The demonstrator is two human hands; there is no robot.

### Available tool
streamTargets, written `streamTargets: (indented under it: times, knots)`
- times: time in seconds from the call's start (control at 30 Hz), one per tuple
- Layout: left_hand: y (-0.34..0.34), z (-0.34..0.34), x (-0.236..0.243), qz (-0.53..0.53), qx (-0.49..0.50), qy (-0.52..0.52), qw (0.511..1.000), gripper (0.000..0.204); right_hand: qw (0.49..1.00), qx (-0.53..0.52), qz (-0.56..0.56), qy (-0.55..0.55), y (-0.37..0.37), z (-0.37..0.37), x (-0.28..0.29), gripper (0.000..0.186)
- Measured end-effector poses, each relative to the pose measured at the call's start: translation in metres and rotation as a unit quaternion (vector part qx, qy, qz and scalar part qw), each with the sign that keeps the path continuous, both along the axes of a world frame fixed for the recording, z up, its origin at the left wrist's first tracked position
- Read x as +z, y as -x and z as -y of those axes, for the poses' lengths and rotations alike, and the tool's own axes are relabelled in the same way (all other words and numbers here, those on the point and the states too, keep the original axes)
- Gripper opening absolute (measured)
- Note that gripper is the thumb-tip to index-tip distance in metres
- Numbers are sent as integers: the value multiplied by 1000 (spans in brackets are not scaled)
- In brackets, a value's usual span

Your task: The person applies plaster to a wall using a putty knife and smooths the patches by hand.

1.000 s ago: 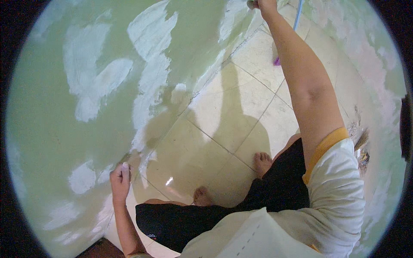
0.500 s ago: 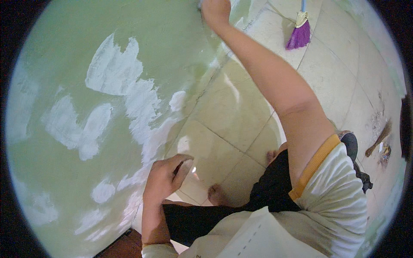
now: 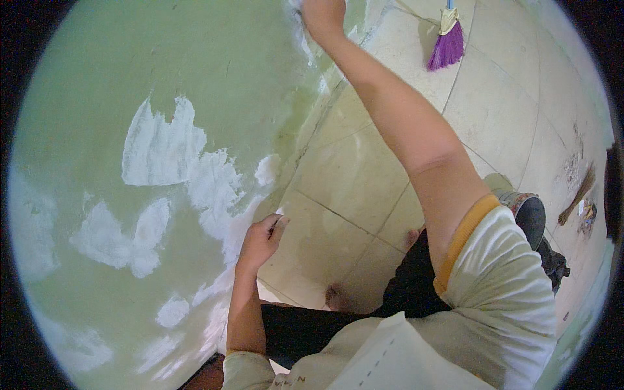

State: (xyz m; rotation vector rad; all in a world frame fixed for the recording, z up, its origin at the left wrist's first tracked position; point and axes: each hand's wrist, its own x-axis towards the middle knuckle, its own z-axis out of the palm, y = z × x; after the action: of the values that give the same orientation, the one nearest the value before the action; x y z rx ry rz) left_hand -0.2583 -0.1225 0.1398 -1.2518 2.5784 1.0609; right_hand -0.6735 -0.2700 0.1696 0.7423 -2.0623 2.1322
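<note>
A green wall [image 3: 214,78] with rough white patches [image 3: 162,143] fills the left side. My right arm stretches far forward, and my right hand [image 3: 325,18] is curled against the wall's lower part at the upper edge of the view. Whitish material [image 3: 300,39] shows beside its fingers; what it grips is cut off and I cannot make it out. Lower down, my left hand [image 3: 260,239] hangs by the white-smeared foot of the wall, fingers curled and thumb bent over them. A small pale bit shows at its fingertips, too small to name.
Beige floor tiles [image 3: 331,188] meet the wall along a slanting joint. A purple broom [image 3: 446,51] stands at the far right. Beside my right hip is a round dark-mouthed bucket [image 3: 530,218]. A small brush-like bundle [image 3: 577,195] and debris lie at the right.
The view has shifted, so the nearer wall patches sit lower. My left hand has moved forward a little. My right hand stays at the wall, and more white shows beside it.
</note>
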Motion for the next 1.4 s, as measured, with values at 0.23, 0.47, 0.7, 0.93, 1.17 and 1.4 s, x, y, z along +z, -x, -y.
streamTargets:
  times: [0.23,0.47,0.7,0.93,1.17,1.4]
  knots:
    - [44,11,-24,7,-34,-44,998,24,974,-40,-61,-216,66,14,-147,24]
    - [16,18,-39,58,11,-70,996,27,998,-25,-34,55,41,10,9,28]
    - [56,15,-39,78,-39,-85,993,25,883,13,-243,-400,93,11,-116,23]
    - [50,12,-35,82,-31,-88,992,26,997,2,-72,-28,108,29,7,38]
    - [58,10,-38,82,-75,-73,991,30,987,32,29,-154,105,10,-93,32]
    - [48,13,-25,109,-35,-98,989,30,993,21,-78,-83,109,36,-10,35]
